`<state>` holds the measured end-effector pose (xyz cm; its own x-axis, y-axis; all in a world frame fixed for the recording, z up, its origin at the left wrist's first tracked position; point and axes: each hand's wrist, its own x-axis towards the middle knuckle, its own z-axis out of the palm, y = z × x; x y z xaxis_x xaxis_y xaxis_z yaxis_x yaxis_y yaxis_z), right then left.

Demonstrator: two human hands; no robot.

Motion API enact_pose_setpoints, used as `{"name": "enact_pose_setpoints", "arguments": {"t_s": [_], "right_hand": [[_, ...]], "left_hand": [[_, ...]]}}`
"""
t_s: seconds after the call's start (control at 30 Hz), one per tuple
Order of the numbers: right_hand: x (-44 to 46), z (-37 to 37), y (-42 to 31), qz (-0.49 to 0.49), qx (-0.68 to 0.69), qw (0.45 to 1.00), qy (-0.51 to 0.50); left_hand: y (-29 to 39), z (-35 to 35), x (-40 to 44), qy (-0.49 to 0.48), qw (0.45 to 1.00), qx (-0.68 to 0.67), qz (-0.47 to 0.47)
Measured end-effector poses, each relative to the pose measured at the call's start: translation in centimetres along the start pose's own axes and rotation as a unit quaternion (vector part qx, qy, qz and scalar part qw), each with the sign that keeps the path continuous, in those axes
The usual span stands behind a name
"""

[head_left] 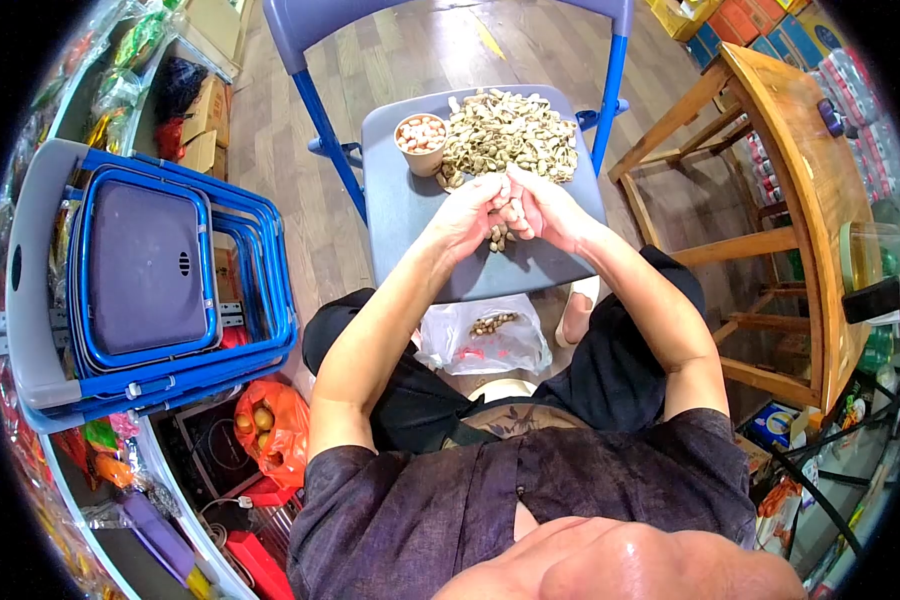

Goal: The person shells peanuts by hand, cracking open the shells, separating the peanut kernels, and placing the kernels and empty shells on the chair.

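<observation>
My left hand and my right hand meet over the front half of a grey folding chair seat. Their fingers are closed together on a peanut, mostly covered by the fingertips. Just below the hands, several unshelled peanuts lie on the seat. Beyond them spreads a large heap of pale peanut shells. To its left stands a paper cup, filled with pinkish shelled peanuts.
A white plastic bag holding some peanuts lies below the seat's front edge. Folded blue-framed chairs lean at left, near an orange bag of round produce. A wooden table stands at right.
</observation>
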<state>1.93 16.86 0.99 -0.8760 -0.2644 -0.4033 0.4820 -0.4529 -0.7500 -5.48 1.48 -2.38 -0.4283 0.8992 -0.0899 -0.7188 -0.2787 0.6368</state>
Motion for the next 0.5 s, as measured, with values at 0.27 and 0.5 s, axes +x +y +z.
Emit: {"name": "enact_pose_setpoints", "arguments": {"t_s": [0.27, 0.5], "right_hand": [[0.3, -0.2, -0.1, 0.015, 0.053, 0.998, -0.002], [-0.2, 0.3, -0.4, 0.025, 0.052, 0.998, -0.012]], "left_hand": [[1.1, 1.9, -0.4, 0.163, 0.976, 0.126, 0.069], [1.5, 0.2, -0.4, 0.079, 0.962, 0.248, 0.078]]}}
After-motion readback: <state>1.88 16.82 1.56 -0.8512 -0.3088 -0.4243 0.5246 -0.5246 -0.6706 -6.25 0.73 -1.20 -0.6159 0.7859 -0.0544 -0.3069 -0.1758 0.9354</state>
